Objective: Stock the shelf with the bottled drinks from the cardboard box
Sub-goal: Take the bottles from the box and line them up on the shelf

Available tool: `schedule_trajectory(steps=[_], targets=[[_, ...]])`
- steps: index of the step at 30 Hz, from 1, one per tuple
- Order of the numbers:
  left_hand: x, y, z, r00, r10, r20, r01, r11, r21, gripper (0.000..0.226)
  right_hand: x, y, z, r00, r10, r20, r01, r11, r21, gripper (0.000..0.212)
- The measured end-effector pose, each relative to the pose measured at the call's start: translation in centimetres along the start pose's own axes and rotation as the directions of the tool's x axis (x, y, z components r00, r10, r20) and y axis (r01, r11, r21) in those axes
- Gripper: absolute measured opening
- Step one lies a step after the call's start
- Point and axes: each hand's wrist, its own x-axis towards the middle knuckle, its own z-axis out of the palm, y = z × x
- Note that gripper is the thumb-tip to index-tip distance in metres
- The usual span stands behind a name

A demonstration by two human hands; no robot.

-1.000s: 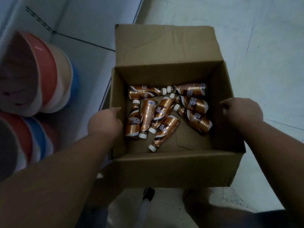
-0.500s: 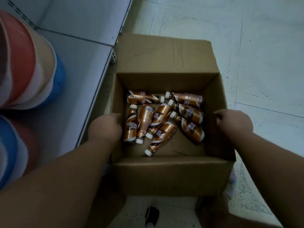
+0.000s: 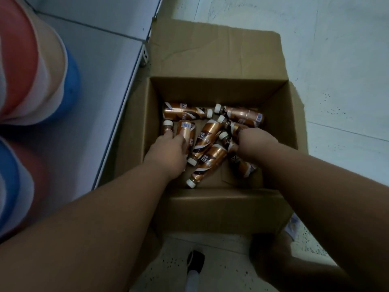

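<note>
An open cardboard box point(image 3: 221, 207) stands on the floor with several copper-brown coffee bottles point(image 3: 207, 137) with white caps lying loose on its bottom. Both my hands are down inside the box. My left hand point(image 3: 170, 150) lies over the two leftmost bottles point(image 3: 186, 128), fingers curled onto them. My right hand point(image 3: 256, 140) is closed down over a bottle point(image 3: 233, 126) in the right-hand group, and its fingertips are hidden. Beside the box on the left is the white shelf board point(image 3: 101, 66).
Stacked red, beige and blue plastic basins point(image 3: 42, 66) sit on the shelf at the left, with another stack point(image 3: 12, 186) nearer me. The box's far flap point(image 3: 214, 51) lies open. Pale tiled floor point(image 3: 336, 60) runs to the right. My shoe point(image 3: 195, 260) is below the box.
Both hands left the box's side walls and went down inside onto the bottles. The view shifted closer over the box.
</note>
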Motion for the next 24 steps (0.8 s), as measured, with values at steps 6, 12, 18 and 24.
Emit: schedule_trajectory(steps=[6,12,18,24], targets=[[4.6,0.0,3.6,0.987,-0.128,0.101,0.140,0.983,-0.121,0.056,3.9,0.8,6.0,0.995,0.095,0.007,-0.095,0.982,0.161,0.047],[9.7,2.1,4.4,0.936,-0.320,0.144,0.326,0.945,-0.021,0.064,6.2,2.0,8.3,0.998,0.067,0.000,-0.065,0.967,0.247,0.056],[9.7,2.2,4.2,0.933,-0.337,0.123,0.350,0.931,-0.101,0.060,5.7,3.6,8.5,0.999,0.023,-0.026,-0.013,0.938,0.346,0.066],[3.7,1.9,-2.4,0.955,-0.283,0.092,0.278,0.740,-0.612,0.067,0.5,3.0,1.6,0.994,0.001,-0.113,0.057,0.857,0.512,0.062]])
